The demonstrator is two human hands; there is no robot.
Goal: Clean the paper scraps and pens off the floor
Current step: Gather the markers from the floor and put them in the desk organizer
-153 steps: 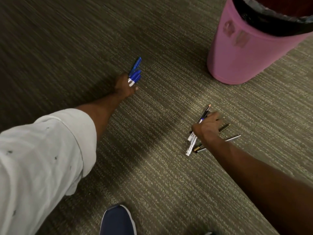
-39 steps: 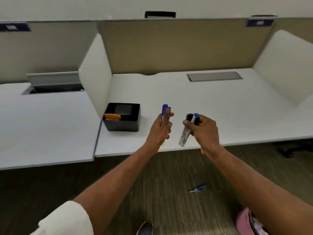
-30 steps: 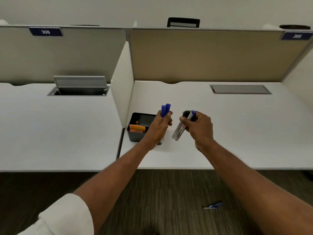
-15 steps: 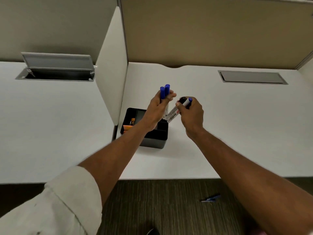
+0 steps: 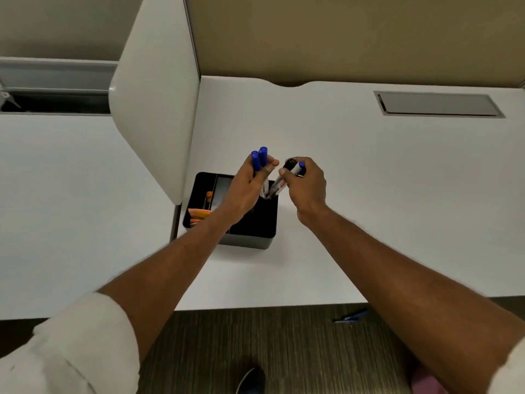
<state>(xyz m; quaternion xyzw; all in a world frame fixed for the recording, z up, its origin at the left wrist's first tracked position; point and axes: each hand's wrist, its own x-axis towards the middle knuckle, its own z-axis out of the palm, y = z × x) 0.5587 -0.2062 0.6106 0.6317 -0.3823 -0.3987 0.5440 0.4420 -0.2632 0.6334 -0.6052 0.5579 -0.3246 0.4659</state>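
Blue-capped pens (image 5: pixel 262 158) clasped in left grip (image 5: pixel 246 189), mixed pens (image 5: pixel 279 186) clasped in right grip (image 5: pixel 307 185), tips over black organizer (image 5: pixel 247 242).

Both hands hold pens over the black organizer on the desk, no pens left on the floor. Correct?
Not quite. The head view shows one blue pen lying on the carpet below the desk edge. The rest is right: the left hand grips blue-capped pens and the right hand grips a pen bundle, both over the black organizer.

off-white left sleeve (image 5: pixel 71 351) rolled up, forearm bare; right sleeve (image 5: pixel 508 371) pale too; one dark shoe (image 5: pixel 251 381).
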